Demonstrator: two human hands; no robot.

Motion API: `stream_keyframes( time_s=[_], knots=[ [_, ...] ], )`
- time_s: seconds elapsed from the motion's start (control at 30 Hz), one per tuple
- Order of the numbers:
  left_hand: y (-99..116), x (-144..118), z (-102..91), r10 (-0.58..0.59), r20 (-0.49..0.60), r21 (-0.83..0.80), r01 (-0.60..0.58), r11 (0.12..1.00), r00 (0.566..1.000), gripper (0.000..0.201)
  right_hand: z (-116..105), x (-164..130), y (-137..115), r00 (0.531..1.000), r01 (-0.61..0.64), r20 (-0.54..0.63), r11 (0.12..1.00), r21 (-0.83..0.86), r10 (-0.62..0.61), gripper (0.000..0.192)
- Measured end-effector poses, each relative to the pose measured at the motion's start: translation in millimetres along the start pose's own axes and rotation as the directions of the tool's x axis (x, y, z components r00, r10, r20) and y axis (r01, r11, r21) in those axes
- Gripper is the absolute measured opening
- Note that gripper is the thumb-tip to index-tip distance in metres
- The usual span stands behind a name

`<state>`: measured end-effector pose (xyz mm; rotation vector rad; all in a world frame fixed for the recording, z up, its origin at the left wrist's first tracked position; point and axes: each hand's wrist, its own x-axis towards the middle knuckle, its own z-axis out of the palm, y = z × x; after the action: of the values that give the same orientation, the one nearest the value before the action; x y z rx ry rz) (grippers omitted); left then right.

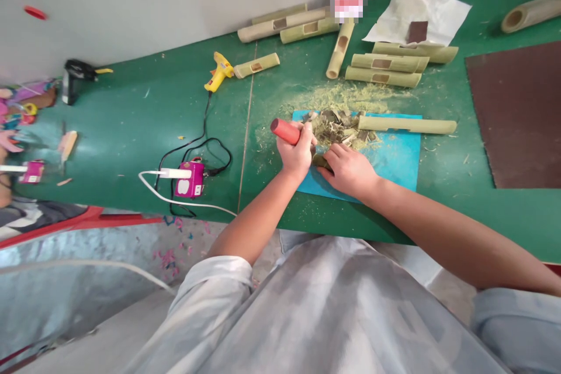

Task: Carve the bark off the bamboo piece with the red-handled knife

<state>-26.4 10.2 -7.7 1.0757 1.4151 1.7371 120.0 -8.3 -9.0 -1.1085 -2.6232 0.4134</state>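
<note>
- The left hand (298, 155) is closed in a fist round a red tool handle (286, 131); the handle sticks out up and to the left, and the working end is hidden under the hand.
- The right hand (348, 169) lies curled, fingers down, pressing on a small green bamboo piece (321, 162) that shows only as a sliver between the two hands. How firmly it grips cannot be told.
- The bamboo piece lies on the blue mat (394, 158), directly under both hands, which touch or nearly touch above it.
- The piece looks stiff, light and round, so it may roll; its smooth skin could slip. Holding it flat from above, well clear of the tool's end, seems the safest grip.
- Just beyond the hands, a heap of chips (337, 127) covers the mat's far edge, with pale shavings (346, 96) spread past it on the desk (131, 117).
- A long bamboo tube (407, 125) lies across the mat's far right corner.
- Further off lie more notched tubes (383, 64), some beside a sheet of paper (421, 11).
- A dark brown board (517, 111) lies to the right.
- To the left lie a yellow glue gun (219, 70) and, nearer the desk edge, a pink socket block (190, 180) with cords.
</note>
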Motion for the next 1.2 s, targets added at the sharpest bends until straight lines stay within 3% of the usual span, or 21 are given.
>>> stream_keyframes(
  time_s=[0.27, 0.5, 0.9, 1.2],
  knots=[
    [-2.9, -1.3, -2.4, 0.034, 0.064, 0.03, -0.036, 0.999, 0.997, 0.041, -1.0, 0.1, -0.6, 1.0, -0.003, 0.013, 1.0, -0.007, 0.003, 0.019],
    [4.9, -0.3, 0.3, -0.003, 0.02, -0.018, 0.004, 1.0, 1.0, 0.042, -0.8, 0.7, -0.4, 1.0, 0.001, 0.012, 1.0, -0.004, -0.001, 0.02],
    [3.4, -0.1, -4.6, 0.04, 0.154, 0.095, -0.055, 0.994, 0.987, 0.051, 1.2, -0.6, 0.1, 1.0, 0.006, -0.011, 1.0, 0.003, -0.006, 0.019],
    [6.9, -1.0, -1.8, -0.039, 0.061, 0.02, 0.037, 0.999, 0.997, 0.053, 6.8, -2.1, 0.3, 0.999, 0.029, -0.038, 1.0, 0.008, -0.028, 0.022]
  ],
)
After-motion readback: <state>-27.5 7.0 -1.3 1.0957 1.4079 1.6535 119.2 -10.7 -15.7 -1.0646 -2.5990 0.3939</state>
